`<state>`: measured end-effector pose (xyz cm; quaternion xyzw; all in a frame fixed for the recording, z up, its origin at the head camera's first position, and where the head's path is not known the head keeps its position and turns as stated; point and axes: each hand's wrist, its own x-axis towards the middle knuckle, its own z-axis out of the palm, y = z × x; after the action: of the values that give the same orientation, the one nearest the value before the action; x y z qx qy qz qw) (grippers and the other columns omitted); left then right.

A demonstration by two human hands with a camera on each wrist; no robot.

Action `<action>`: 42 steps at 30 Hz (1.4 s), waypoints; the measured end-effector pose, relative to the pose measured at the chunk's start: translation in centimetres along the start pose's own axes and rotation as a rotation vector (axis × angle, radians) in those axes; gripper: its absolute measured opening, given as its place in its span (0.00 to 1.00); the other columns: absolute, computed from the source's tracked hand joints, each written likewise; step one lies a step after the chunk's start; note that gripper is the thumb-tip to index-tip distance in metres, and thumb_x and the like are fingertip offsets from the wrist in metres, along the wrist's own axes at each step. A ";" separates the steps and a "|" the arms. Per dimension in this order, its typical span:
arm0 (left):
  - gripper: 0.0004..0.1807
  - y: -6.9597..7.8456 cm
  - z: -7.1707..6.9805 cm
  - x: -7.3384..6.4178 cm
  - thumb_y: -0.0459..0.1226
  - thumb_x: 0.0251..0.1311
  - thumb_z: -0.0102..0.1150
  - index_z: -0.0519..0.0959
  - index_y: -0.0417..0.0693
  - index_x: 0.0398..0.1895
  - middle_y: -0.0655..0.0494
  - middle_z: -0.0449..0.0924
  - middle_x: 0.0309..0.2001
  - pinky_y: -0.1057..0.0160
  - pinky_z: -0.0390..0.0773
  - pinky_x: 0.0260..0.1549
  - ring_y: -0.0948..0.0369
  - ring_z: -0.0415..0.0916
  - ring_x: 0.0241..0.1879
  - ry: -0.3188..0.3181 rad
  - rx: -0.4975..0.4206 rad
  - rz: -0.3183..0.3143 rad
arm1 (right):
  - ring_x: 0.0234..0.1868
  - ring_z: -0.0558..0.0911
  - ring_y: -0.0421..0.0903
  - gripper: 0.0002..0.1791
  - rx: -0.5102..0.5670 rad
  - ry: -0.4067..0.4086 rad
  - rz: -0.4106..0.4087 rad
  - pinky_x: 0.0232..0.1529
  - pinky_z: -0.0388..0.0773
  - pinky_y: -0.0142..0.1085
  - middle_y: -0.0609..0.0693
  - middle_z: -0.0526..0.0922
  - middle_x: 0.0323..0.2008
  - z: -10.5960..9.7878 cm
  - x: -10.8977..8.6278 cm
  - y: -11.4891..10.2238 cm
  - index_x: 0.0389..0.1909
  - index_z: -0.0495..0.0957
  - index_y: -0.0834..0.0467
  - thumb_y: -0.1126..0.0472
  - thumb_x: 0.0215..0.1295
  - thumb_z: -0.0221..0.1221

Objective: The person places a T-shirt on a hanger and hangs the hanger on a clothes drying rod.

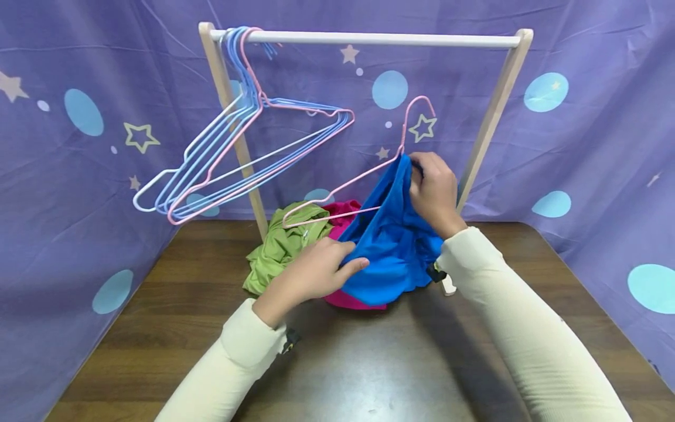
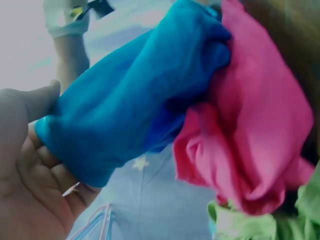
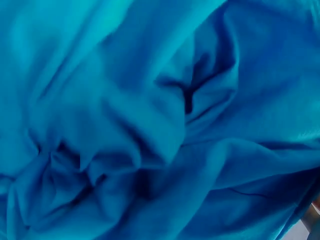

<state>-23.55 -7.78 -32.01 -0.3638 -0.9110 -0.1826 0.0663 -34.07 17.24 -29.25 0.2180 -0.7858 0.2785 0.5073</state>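
one blue garment [image 1: 395, 258] right of center on my feed: i've got its left edge pinched in the left hand [image 1: 319, 266], top pinched in the right hand [image 1: 435, 186] beside the pink hanger [image 1: 403, 140] poking out.

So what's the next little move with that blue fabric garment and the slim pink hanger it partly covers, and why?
I'd probably have the left hand, which holds the edge of the blue fabric garment, draw that edge over the uncovered side of the slim pink hanger: one side is hidden by the cloth, the other sticks out bare.
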 end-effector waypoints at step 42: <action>0.15 -3.5 -10.8 -2.2 0.42 0.76 0.55 0.77 0.45 0.30 0.56 0.69 0.23 0.59 0.69 0.29 0.59 0.68 0.25 0.385 0.027 0.074 | 0.42 0.83 0.62 0.08 -0.005 -0.009 -0.070 0.45 0.79 0.56 0.63 0.85 0.39 -1.2 -0.1 1.2 0.43 0.83 0.67 0.73 0.67 0.56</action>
<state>-24.53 -15.64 -23.58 -0.3546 -0.8698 -0.2342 0.2507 -33.99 18.90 -29.17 0.2453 -0.7807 0.2578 0.5136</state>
